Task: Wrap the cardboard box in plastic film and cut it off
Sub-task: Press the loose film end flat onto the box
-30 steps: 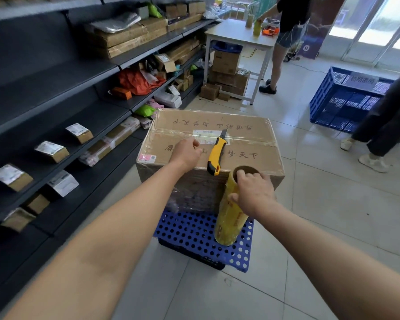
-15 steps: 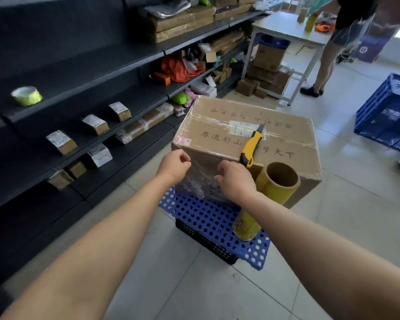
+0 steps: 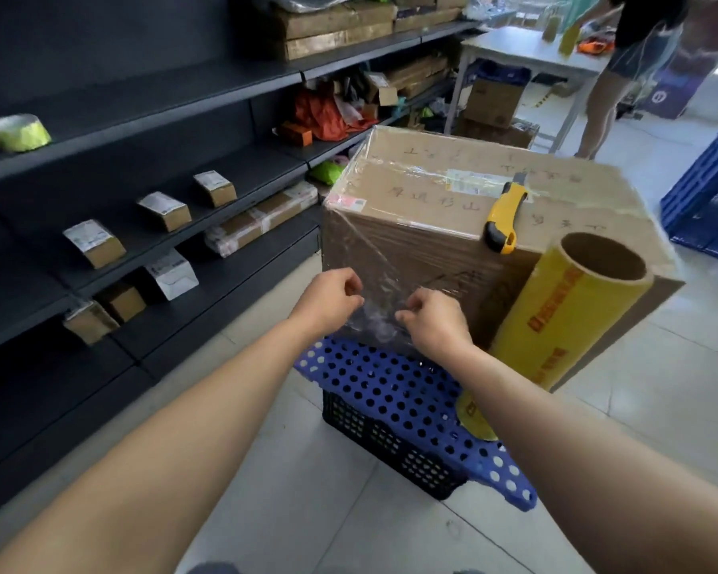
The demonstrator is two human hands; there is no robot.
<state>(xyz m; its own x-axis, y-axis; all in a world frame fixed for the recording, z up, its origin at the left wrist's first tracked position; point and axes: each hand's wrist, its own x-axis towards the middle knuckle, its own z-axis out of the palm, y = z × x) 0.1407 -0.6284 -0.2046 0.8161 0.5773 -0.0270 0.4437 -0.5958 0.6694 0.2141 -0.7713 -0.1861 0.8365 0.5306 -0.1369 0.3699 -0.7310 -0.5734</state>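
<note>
Box: on crate, film over top and near face.
Film: loose end at near corner, pinched taut.
Left grip: curled, pinching film.
Right grip: same, other edge.
Roll: leans on box, freeing both hands.
Knife: on box top, ready for cutting.

Matt brown cardboard box under glossy clear film; perforated blue plastic crate
</note>
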